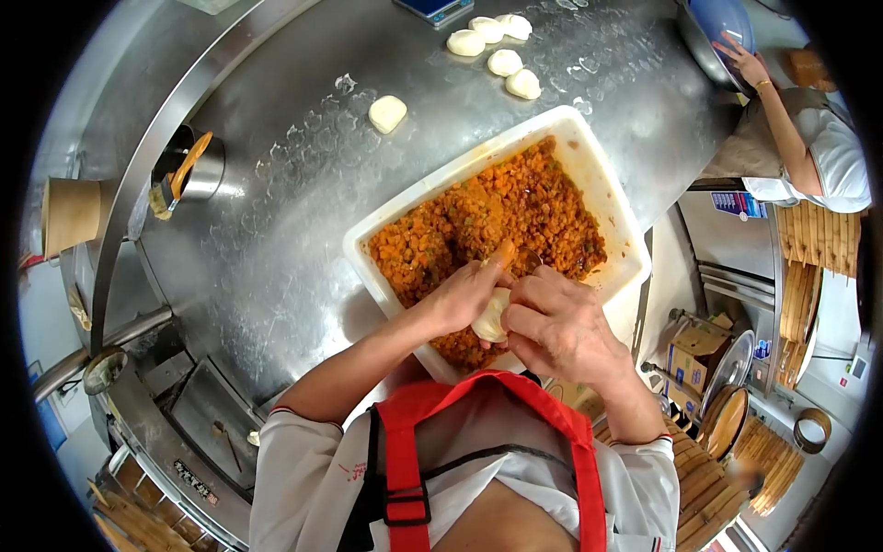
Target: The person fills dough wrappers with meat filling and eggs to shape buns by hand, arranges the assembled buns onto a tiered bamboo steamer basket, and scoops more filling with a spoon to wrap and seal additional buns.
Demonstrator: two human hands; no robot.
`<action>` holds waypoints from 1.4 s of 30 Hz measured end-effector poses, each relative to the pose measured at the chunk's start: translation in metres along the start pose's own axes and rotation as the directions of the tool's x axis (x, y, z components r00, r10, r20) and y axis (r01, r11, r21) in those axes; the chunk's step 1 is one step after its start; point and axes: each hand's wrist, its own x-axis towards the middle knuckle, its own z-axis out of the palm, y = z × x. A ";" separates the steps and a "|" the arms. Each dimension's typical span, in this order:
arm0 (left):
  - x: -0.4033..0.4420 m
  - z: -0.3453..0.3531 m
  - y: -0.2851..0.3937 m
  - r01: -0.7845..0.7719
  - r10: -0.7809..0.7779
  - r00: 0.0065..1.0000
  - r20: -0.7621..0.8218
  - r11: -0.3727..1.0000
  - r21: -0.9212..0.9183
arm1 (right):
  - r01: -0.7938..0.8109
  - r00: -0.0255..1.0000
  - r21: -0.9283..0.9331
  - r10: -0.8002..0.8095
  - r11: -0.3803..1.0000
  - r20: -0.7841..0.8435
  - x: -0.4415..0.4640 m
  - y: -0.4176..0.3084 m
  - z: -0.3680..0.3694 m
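Note:
Above the near side of a white tub [364, 267], my left hand [471, 296] cups a pale, rounded dough bun [490, 317], its thumb pointing up and smeared with orange. My right hand [563, 322] is closed, with its fingers pressed at the bun's right edge. Both hands partly cover the dough, so its top is hard to see. Chopped orange-brown filling [469, 216] fills much of the tub, heaped toward the far left. A small shiny edge shows just beyond my right fingers; I cannot make out what it is.
Several pale dough pieces [504, 63] and a lone one [387, 114] lie on the steel table [303, 184]. A metal pot [204, 170] with a wooden-handled brush stands left. At upper right, another person's hand [743, 63] touches a blue bowl [722, 28]. A scale [437, 7] sits at the far edge.

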 end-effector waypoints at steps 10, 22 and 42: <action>-0.025 0.012 0.011 0.061 -0.044 0.997 0.070 0.960 -0.272 | -0.231 0.972 0.225 0.213 0.947 0.101 -0.004 0.005 -0.002; -0.036 0.003 -0.009 0.019 -0.028 1.000 -0.001 0.695 -0.718 | -0.423 0.874 0.181 0.453 0.888 -0.175 0.008 0.046 0.017; -0.032 -0.008 0.003 -0.053 -0.025 0.996 -0.091 0.643 -0.764 | -0.434 0.823 0.394 0.535 0.810 -0.192 0.020 0.043 0.027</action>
